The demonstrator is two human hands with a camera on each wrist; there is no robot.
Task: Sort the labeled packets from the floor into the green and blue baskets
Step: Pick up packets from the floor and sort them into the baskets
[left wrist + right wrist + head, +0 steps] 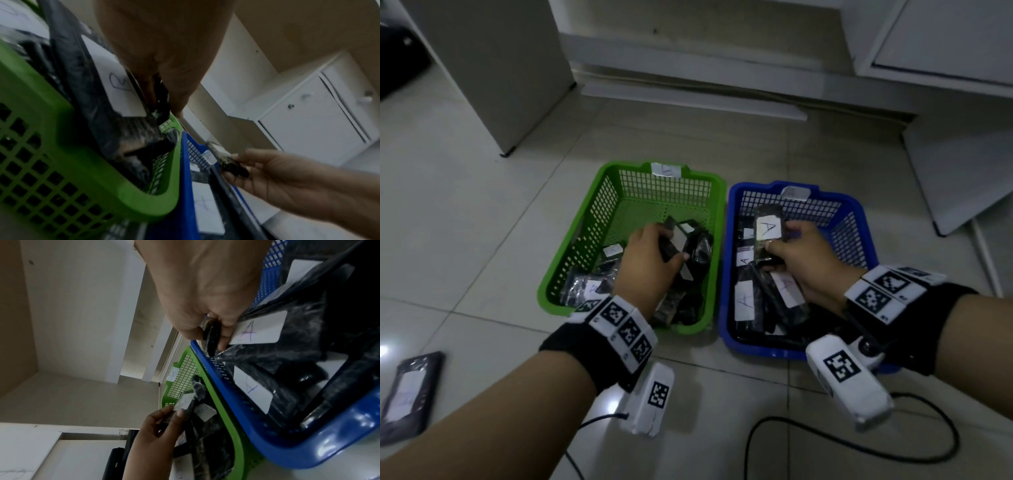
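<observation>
My left hand (654,251) reaches into the green basket (571,246) and grips a black packet (671,248) over several other packets; its label faces away from the head view. In the left wrist view that packet (160,104) is pinched between thumb and fingers, beside a packet labelled B (119,84). My right hand (796,253) holds a black packet labelled A (768,229) over the blue basket (859,219), which holds several A packets. The right wrist view shows the right hand's fingers (224,331) curled on the packet (211,335).
One more black packet with a white label (407,397) lies on the tiled floor at the lower left. A black cable (859,448) loops on the floor in front. White cabinets (945,41) and a panel (493,68) stand behind the baskets.
</observation>
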